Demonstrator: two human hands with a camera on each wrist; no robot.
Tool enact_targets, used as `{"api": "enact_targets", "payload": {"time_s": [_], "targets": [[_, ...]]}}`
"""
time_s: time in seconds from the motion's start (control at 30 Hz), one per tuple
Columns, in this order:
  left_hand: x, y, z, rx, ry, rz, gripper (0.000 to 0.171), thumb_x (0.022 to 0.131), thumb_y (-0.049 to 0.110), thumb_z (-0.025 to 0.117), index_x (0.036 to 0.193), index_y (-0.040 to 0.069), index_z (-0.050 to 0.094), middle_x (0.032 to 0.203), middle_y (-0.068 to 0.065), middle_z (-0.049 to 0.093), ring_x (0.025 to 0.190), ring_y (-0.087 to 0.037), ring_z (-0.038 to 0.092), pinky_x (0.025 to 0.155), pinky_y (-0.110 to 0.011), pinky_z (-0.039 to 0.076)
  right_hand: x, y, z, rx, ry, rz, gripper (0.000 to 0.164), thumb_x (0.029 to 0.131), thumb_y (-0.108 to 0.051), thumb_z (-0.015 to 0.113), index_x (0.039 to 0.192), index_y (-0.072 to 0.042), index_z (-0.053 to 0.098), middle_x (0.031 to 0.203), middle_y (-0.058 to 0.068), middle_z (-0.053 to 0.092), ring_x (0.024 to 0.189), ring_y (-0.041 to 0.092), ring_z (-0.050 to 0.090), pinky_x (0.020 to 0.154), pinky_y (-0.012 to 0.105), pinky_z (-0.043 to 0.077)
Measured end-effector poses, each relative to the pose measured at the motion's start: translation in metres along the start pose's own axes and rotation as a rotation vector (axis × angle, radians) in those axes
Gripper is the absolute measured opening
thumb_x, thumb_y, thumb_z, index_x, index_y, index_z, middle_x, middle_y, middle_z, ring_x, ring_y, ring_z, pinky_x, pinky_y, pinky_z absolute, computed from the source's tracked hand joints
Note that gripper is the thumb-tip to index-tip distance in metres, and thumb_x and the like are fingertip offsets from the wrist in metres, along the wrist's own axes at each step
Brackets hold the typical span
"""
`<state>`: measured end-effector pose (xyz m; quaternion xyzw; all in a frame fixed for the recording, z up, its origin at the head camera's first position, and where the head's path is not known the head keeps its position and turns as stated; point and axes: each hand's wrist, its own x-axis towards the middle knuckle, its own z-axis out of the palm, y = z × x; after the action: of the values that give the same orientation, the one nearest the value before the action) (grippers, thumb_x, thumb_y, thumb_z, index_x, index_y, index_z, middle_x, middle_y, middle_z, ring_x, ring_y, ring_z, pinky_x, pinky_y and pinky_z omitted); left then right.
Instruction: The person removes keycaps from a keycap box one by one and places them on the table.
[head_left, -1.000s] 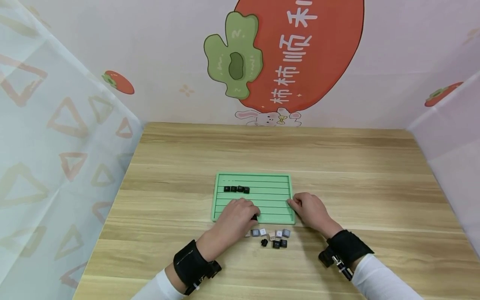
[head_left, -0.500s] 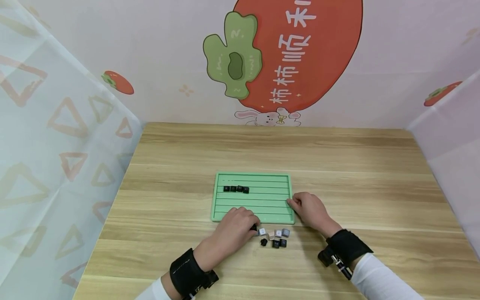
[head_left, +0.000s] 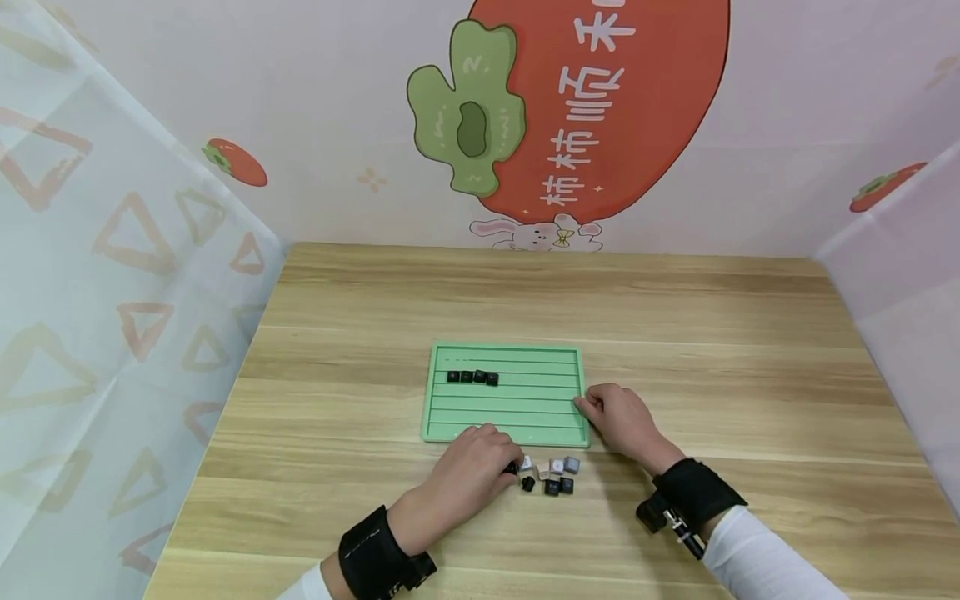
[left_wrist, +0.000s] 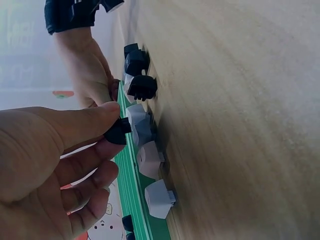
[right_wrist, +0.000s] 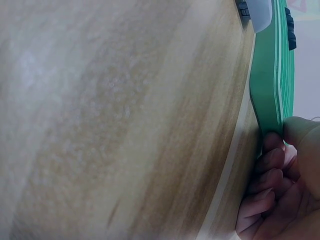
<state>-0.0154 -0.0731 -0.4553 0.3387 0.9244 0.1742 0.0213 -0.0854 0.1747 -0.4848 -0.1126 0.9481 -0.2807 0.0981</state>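
My left hand (head_left: 468,473) pinches a black keycap (left_wrist: 116,134) between thumb and index finger, its stem showing in the left wrist view. The hand is in front of a green tray (head_left: 540,408) with ruled lines, low beside the loose keycaps. On the tray, a short row of black keycaps (head_left: 478,377) sits along one upper line. At the tray's right edge, my right hand (head_left: 622,423) grips the rim, thumb on top and curled fingers against the side, as the right wrist view shows.
Loose white and grey keycaps (head_left: 557,467) lie just in front of the tray, with several black keycaps (head_left: 552,487) nearer me. One black keycap (left_wrist: 143,87) lies tipped over, its underside showing. A printed cloth backdrop (head_left: 330,200) closes off the table's far edge.
My left hand has drawn back toward me with the black keycap, from over the tray's front part to beside the loose keycaps. My right hand has stayed at the tray's edge.
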Motion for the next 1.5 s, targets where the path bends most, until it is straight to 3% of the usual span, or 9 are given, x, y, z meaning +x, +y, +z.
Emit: {"api": "enact_targets", "payload": {"time_s": [0.23, 0.53, 1.07, 1.5], "targets": [[-0.002, 0.001, 0.002, 0.009, -0.037, 0.014, 0.016, 0.078, 0.027, 0.072, 0.092, 0.020, 0.073, 0.092, 0.012, 0.069, 0.080, -0.007, 0.053, 0.068, -0.022, 0.039, 0.000, -0.001, -0.002, 0.000, 0.000, 0.001, 0.039, 0.093, -0.028, 0.056, 0.058, -0.015, 0.045, 0.050, -0.005, 0.035, 0.045, 0.012, 0.036, 0.050, 0.028, 0.028], [-0.004, 0.005, 0.007, -0.003, -0.030, 0.027, 0.014, 0.075, 0.027, 0.074, 0.087, 0.020, 0.073, 0.088, 0.012, 0.069, 0.080, -0.006, 0.054, 0.067, -0.021, 0.039, 0.001, -0.001, -0.002, 0.000, 0.001, -0.009, 0.039, 0.093, -0.028, 0.055, 0.058, -0.014, 0.044, 0.051, -0.004, 0.035, 0.046, 0.012, 0.035, 0.050, 0.027, 0.028], [-0.007, 0.013, 0.007, 0.112, -0.028, 0.078, 0.011, 0.075, 0.026, 0.075, 0.084, 0.021, 0.072, 0.085, 0.011, 0.068, 0.078, -0.008, 0.053, 0.068, -0.023, 0.040, -0.001, -0.001, -0.002, -0.001, -0.009, 0.014, 0.039, 0.093, -0.028, 0.055, 0.058, -0.014, 0.044, 0.050, -0.004, 0.035, 0.046, 0.012, 0.036, 0.050, 0.027, 0.029], [-0.006, 0.012, 0.011, 0.165, 0.019, 0.093, 0.006, 0.075, 0.016, 0.073, 0.079, 0.020, 0.071, 0.079, 0.009, 0.066, 0.073, -0.008, 0.052, 0.063, -0.021, 0.037, 0.000, -0.002, -0.001, -0.002, -0.005, 0.010, 0.039, 0.092, -0.028, 0.056, 0.057, -0.015, 0.044, 0.050, -0.005, 0.034, 0.045, 0.012, 0.035, 0.049, 0.027, 0.028]]}}
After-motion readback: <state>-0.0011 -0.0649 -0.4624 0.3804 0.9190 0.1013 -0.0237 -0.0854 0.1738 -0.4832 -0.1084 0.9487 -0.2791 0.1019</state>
